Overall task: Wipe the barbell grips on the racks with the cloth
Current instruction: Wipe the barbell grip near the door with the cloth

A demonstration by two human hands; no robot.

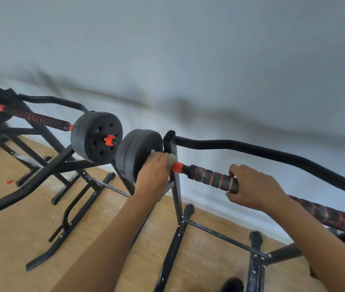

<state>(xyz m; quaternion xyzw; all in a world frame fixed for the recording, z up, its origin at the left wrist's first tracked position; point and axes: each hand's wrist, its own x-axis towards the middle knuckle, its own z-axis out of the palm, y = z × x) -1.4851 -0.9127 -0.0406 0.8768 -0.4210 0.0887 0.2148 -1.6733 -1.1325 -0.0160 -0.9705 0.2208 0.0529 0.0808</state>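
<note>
Slanting upper-left to lower-right, barbell (211,175) rests racked.

Gym: barbells (210,177) on racks (177,199).

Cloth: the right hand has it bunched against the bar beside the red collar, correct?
Not quite. In the head view it is the left hand that holds the cloth bunched against the bar beside the red collar. The right hand grips the foam grip instead.
</note>
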